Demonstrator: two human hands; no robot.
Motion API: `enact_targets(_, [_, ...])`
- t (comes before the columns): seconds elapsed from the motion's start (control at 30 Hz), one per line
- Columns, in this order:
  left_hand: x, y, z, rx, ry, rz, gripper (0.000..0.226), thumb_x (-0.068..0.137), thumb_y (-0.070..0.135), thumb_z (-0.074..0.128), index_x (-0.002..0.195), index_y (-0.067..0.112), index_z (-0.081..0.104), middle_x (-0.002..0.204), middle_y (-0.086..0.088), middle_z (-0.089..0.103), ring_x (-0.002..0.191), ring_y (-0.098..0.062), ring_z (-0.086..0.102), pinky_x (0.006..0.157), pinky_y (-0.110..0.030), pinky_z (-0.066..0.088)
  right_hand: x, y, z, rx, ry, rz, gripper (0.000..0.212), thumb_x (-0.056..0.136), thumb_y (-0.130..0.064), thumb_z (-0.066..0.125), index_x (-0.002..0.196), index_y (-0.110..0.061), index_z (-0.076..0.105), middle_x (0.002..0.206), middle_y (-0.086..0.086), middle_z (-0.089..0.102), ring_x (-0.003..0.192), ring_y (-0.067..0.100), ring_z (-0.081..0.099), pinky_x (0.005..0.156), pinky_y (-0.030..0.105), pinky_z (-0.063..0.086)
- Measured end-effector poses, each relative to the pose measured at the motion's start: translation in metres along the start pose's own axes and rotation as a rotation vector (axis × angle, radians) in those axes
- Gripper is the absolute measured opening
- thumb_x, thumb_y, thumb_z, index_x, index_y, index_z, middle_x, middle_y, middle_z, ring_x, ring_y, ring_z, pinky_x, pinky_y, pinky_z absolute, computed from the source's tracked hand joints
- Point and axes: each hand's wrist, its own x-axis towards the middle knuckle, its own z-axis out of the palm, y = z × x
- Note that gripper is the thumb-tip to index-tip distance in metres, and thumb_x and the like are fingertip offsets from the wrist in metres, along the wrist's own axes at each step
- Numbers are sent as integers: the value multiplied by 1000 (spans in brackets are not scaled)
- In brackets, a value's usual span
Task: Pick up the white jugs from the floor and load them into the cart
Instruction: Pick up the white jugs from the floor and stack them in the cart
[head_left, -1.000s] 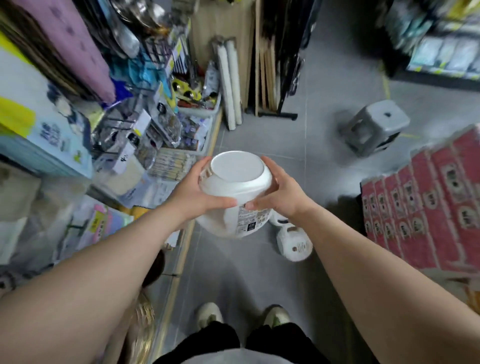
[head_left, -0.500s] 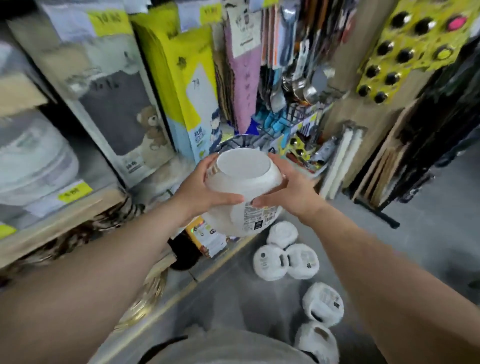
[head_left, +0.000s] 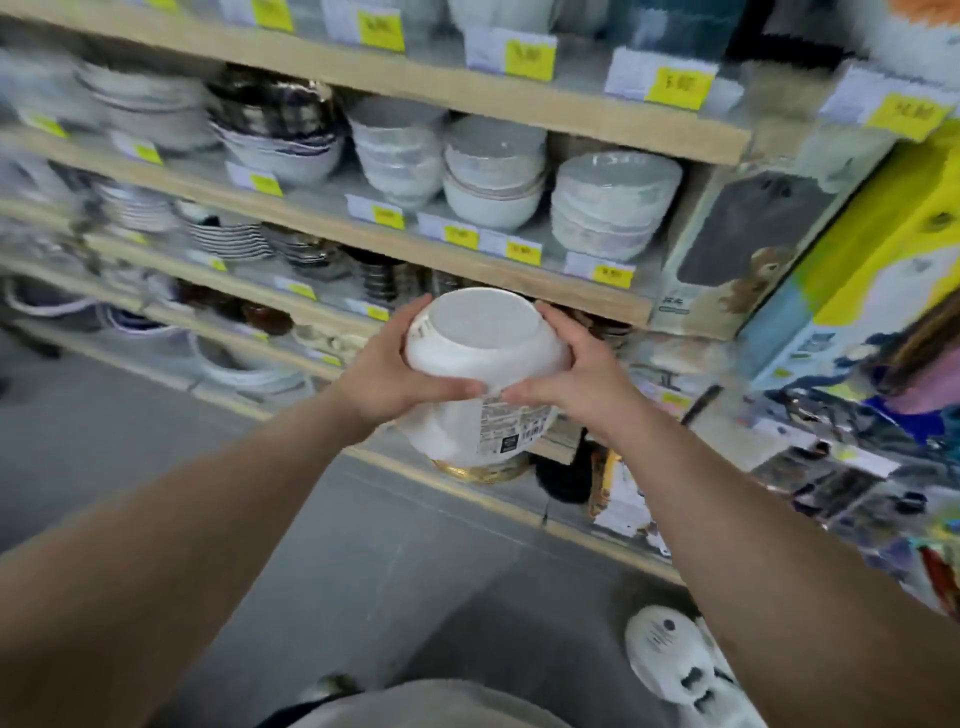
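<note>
I hold a white jug in front of my chest with both hands, its flat bottom turned up and toward me. A printed label with a barcode runs down its near side. My left hand grips its left side, my right hand its right side, thumbs nearly meeting in front. Another white jug lies on the grey floor at the lower right, partly behind my right forearm. No cart is in view.
Wooden shelves with stacked bowls and plates fill the view ahead, with yellow price tags on the edges. Boxed goods stand to the right. Grey floor lies below and to the left.
The view has swung left from the aisle floor and the hanging goods to the crockery shelves. The jug stays in both hands the same way. Most floor jugs have left the view.
</note>
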Motion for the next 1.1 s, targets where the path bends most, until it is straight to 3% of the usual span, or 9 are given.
enact_targets(0.17, [-65, -34, -139, -43, 296, -86, 120, 32, 42, 96, 139, 33, 42, 126, 11, 61, 116, -8, 59, 97, -34, 51, 29, -53, 149, -56, -239, -68, 107, 52, -4, 91, 144, -31, 44, 130, -7, 54, 116, 11, 52, 100, 26, 46])
enact_targets(0.27, [-110, -47, -219, -57, 430, -91, 100, 33, 38, 93, 123, 43, 51, 113, 21, 66, 106, 0, 62, 86, -24, 54, 42, -80, 246, -89, -391, -111, 108, 51, -8, 92, 144, -31, 43, 133, -7, 55, 120, 12, 52, 104, 32, 45])
enact_targets(0.4, [-166, -57, -317, -34, 582, -91, 86, 38, 33, 93, 114, 42, 55, 108, 21, 68, 101, 1, 64, 78, -19, 54, 45, -118, 368, -63, -553, -162, 107, 56, 0, 89, 148, -25, 39, 125, -9, 54, 115, 7, 51, 96, 20, 43])
enact_targets(0.5, [-204, -63, -378, -17, 723, -94, 98, 40, 25, 98, 126, 33, 50, 116, 16, 64, 106, -2, 61, 84, -20, 54, 44, -141, 445, -65, -667, -197, 109, 55, -3, 91, 148, -27, 38, 130, -9, 52, 121, 9, 49, 106, 28, 42])
enact_targets(0.6, [-235, -71, -432, 8, 835, -128, 114, 39, 37, 94, 140, 31, 41, 123, 14, 59, 113, -8, 59, 88, -30, 53, 50, -162, 513, -56, -781, -227, 110, 54, -7, 92, 148, -29, 38, 136, -8, 51, 127, 13, 48, 108, 36, 42])
enact_targets(0.73, [-260, -81, -491, -3, 991, -149, 116, 36, 40, 92, 139, 37, 38, 127, 15, 57, 117, -8, 56, 101, -37, 48, 70, -190, 595, -61, -936, -281, 108, 54, -11, 92, 146, -32, 41, 136, -8, 51, 128, 12, 47, 109, 36, 42])
enact_targets(0.9, [-260, -86, -571, -1, 1118, -179, 122, 40, 37, 93, 146, 34, 32, 126, 17, 58, 115, -3, 55, 103, -38, 47, 115, -225, 694, -73, -1085, -335, 104, 54, -19, 93, 144, -35, 42, 135, -7, 52, 127, 15, 49, 108, 42, 43])
enact_targets(1.03, [-243, -83, -645, 7, 1217, -163, 125, 39, 38, 93, 148, 33, 32, 126, 18, 58, 116, -2, 55, 104, -38, 46, 160, -267, 772, -89, -1167, -390, 117, 35, -44, 90, 141, -43, 42, 136, -11, 53, 128, 17, 48, 107, 45, 44])
enact_targets(1.1, [-234, -81, -681, 14, 1275, -165, 126, 38, 40, 93, 148, 34, 32, 127, 18, 58, 116, -2, 55, 105, -38, 45, 182, -290, 810, -77, -1219, -410, 116, 37, -38, 91, 142, -39, 43, 134, -10, 55, 127, 17, 49, 106, 45, 44])
